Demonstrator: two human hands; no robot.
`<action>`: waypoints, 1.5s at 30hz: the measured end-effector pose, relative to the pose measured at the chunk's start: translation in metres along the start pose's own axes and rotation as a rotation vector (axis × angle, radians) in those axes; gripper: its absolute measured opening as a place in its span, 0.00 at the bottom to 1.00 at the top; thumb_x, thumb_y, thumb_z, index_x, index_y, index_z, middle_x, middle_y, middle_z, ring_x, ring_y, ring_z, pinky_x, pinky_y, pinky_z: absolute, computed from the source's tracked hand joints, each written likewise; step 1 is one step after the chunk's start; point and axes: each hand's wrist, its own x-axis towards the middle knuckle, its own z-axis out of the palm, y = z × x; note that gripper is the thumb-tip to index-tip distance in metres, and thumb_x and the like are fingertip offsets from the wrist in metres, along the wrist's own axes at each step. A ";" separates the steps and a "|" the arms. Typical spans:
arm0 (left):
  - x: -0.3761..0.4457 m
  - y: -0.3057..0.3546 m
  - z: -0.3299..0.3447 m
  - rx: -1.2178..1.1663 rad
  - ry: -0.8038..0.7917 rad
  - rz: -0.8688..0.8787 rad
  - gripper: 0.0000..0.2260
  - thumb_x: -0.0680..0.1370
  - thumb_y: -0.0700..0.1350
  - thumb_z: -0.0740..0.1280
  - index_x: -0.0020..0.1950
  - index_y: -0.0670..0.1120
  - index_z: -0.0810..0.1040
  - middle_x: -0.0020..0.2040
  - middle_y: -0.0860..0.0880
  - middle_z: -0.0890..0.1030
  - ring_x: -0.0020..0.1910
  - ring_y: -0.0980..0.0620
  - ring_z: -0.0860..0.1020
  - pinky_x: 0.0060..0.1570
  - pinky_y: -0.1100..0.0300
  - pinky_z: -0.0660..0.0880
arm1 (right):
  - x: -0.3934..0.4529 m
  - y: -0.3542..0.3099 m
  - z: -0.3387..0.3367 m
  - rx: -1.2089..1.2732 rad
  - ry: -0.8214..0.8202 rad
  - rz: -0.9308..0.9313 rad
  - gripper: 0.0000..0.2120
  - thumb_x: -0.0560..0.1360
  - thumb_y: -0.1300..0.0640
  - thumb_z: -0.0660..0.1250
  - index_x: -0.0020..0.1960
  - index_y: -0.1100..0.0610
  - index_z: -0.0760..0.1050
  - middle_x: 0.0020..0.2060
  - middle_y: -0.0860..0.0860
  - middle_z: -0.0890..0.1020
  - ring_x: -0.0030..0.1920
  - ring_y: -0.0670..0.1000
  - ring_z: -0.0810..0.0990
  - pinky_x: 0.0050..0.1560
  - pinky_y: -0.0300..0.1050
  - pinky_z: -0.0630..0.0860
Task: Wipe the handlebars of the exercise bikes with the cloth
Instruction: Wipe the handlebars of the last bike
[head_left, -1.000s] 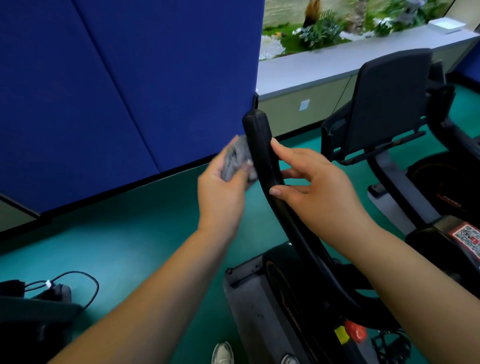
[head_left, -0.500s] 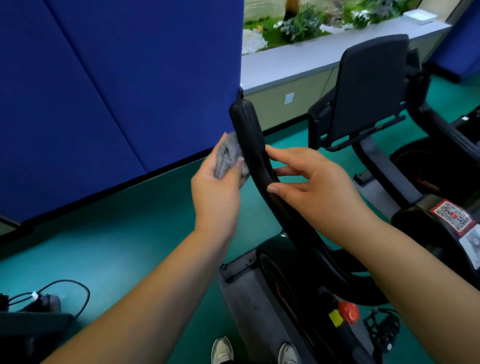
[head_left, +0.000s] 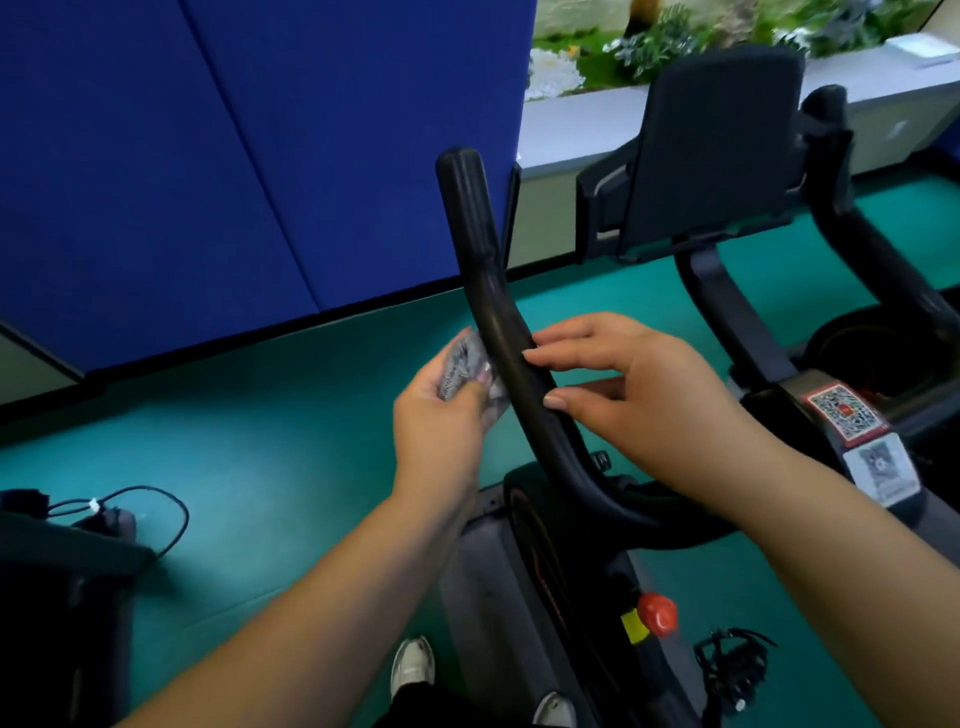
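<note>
Here the left fingers (head_left: 480, 387) pinch a small grey cloth (head_left: 467, 366), thumb on the near face, the wad bunched and pressed against the left side of the bar (head_left: 511, 364). The left hand (head_left: 441, 421) is closed on the cloth at about the bar's middle, below its upright tip. On the bar's other side the right fingers (head_left: 553, 358) lie spread and fairly straight, their tips resting on the black tube; the right hand (head_left: 644, 395) holds nothing, it only steadies the bar.

The cloth looks soft, light and limp, so it will take the shape of whatever it is squeezed round; it is best gripped as it is, folded into a pad between thumb and fingers, with enough loose to wrap part of the tube. The bar looks stiff, fixed to the bike (head_left: 545, 571) and smooth, perhaps rubbery near the tip. It should bear firm pressure without harm, though a dry cloth may drag on it. A good hold is around the tube, sliding along its curve. Right of the bar, well apart, stands a second bike (head_left: 857, 364), its handlebars presumably still to do.
</note>
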 end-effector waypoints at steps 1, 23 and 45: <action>-0.009 -0.004 0.002 -0.025 -0.003 0.008 0.14 0.77 0.31 0.61 0.59 0.42 0.78 0.50 0.47 0.84 0.48 0.53 0.81 0.44 0.61 0.78 | -0.005 0.002 -0.001 0.003 -0.010 -0.006 0.16 0.71 0.64 0.71 0.57 0.51 0.80 0.56 0.43 0.77 0.56 0.39 0.76 0.54 0.29 0.74; -0.127 -0.072 0.034 -0.109 0.184 0.022 0.10 0.77 0.32 0.63 0.53 0.42 0.78 0.44 0.48 0.82 0.44 0.53 0.80 0.46 0.60 0.78 | -0.090 0.050 -0.050 -0.199 -0.023 -0.286 0.12 0.71 0.60 0.71 0.54 0.52 0.81 0.51 0.44 0.82 0.55 0.45 0.77 0.62 0.37 0.68; -0.137 -0.119 0.129 0.020 0.126 -0.159 0.07 0.71 0.39 0.70 0.41 0.51 0.84 0.47 0.46 0.85 0.50 0.47 0.82 0.57 0.44 0.75 | -0.095 0.108 -0.095 -0.348 -0.018 -0.395 0.15 0.66 0.53 0.71 0.53 0.51 0.82 0.49 0.45 0.83 0.57 0.52 0.78 0.62 0.64 0.67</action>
